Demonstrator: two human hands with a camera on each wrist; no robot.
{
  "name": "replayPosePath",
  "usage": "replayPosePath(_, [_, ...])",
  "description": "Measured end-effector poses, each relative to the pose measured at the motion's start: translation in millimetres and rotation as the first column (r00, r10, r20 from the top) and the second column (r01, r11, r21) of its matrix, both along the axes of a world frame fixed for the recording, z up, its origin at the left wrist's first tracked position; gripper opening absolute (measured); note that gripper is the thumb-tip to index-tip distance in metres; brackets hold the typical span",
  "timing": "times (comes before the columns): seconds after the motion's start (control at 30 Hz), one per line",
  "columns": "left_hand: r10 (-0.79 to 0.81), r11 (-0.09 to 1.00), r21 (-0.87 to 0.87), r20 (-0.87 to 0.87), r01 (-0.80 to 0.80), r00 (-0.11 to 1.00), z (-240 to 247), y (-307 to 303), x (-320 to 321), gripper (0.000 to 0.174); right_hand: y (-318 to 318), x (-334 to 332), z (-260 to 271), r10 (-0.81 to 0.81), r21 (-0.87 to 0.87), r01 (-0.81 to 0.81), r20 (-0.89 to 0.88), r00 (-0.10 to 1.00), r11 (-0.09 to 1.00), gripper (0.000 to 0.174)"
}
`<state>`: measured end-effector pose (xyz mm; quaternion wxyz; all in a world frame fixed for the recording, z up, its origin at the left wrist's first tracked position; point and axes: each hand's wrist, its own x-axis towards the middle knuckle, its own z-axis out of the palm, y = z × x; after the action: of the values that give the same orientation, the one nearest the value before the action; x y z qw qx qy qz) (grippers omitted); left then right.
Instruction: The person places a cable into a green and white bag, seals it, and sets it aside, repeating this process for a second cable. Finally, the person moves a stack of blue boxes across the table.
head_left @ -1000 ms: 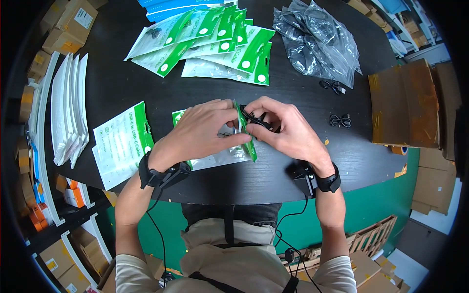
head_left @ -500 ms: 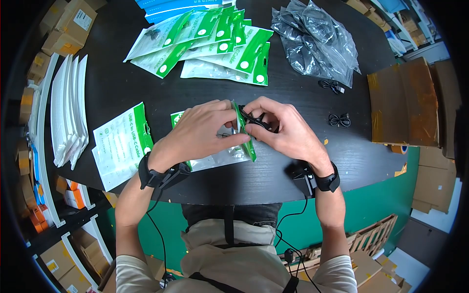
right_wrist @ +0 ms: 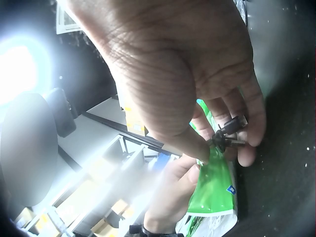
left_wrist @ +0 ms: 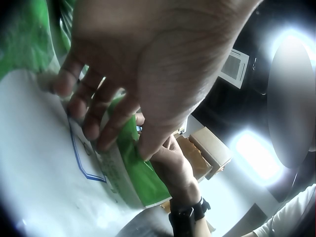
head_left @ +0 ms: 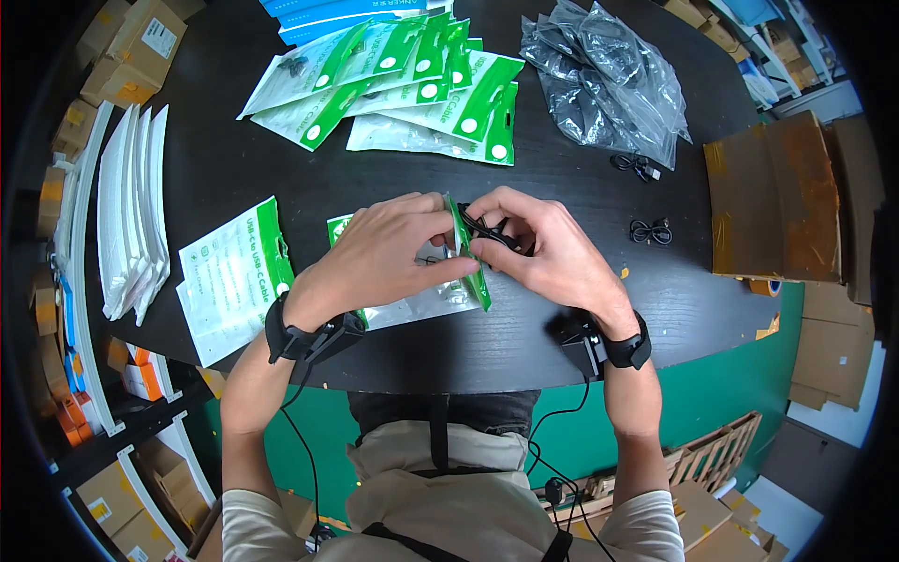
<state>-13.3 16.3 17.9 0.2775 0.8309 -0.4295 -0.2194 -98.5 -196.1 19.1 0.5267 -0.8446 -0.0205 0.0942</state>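
head view: the left hand (head_left: 393, 242) pinches a pouch (head_left: 442, 302) by its green top edge, thumb on one side, fingers on the other. the right hand (head_left: 554, 239) meets it there, fingers curled round a black cable (head_left: 492, 228) at that edge; in the right wrist view the cable's plugs (right_wrist: 234, 125) poke out by the fingertips. the pouch is low over the near part of the dark table (head_left: 534, 351), between the two hands.

just beside the left forearm, overlapping packets (head_left: 229, 281) lie flat, print up. further left stand white envelopes (head_left: 136, 215) in a row. well right of the right hand is a coiled cable (head_left: 651, 230), with a second coil (head_left: 637, 167) beyond it, near a cardboard box (head_left: 773, 201).

past the hands, a fanned pile (head_left: 468, 98) of green-and-white packets sits left of some clear bags (head_left: 609, 84). blue boxes (head_left: 318, 19) are farthest, behind the pile.
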Motion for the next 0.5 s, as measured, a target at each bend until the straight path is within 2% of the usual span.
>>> replayPosePath(0.5, [-0.029, 1.000, -0.007, 0.027, 0.029, 0.999, 0.3, 1.0, -0.2, 0.043, 1.8, -1.0, 1.2, -0.003, -0.005, 0.003, 0.020, 1.000, 1.000, 0.026])
